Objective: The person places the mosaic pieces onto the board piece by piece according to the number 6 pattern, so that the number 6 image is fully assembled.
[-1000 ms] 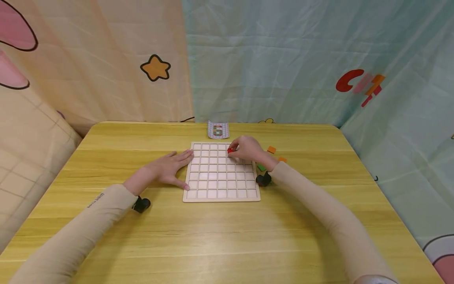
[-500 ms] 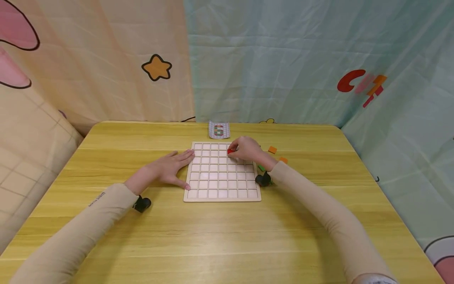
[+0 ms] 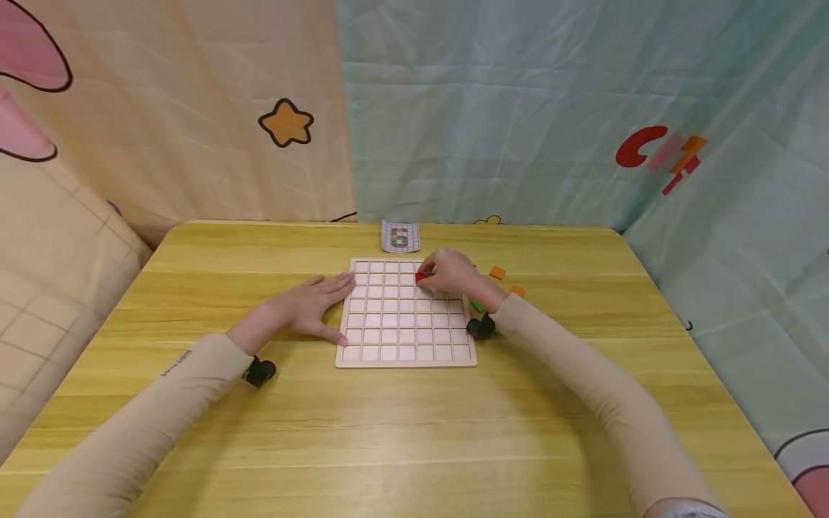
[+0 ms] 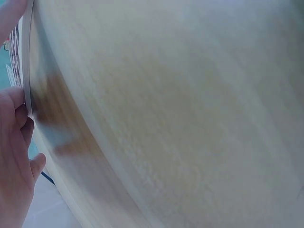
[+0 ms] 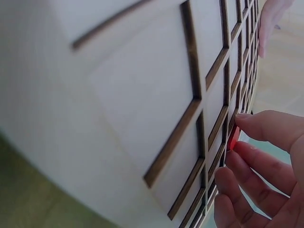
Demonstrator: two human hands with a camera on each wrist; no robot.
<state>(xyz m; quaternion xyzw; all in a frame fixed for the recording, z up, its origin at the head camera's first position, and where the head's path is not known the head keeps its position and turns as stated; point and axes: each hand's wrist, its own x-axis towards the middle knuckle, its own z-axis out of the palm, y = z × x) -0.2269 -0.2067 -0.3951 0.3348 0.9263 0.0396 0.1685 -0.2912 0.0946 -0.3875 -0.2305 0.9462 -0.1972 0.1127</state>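
Observation:
A pale wooden grid board (image 3: 406, 327) lies on the table, its square cells divided by thin ridges. My right hand (image 3: 450, 272) pinches a small red tile (image 3: 420, 277) between thumb and fingertips over a cell in the board's upper part. In the right wrist view the red tile (image 5: 233, 137) stands tilted at the grid, with the thumb on one side. My left hand (image 3: 311, 306) rests with spread, straight fingers along the board's left edge, fingertips and thumb touching the rim. In the left wrist view, part of the left hand (image 4: 14, 152) shows at the board's edge.
Behind the board lies a small card (image 3: 400, 237) with a coloured figure on a grid. Orange tiles (image 3: 497, 273) and a green tile (image 3: 478, 306) lie right of the board, partly hidden by the right arm. Patterned curtains (image 3: 479, 115) hang behind the wooden table (image 3: 401, 432).
Both hands hold nearly the same positions. The red tile stays pinched over the same part of the board; only a slight shift of the head view shows.

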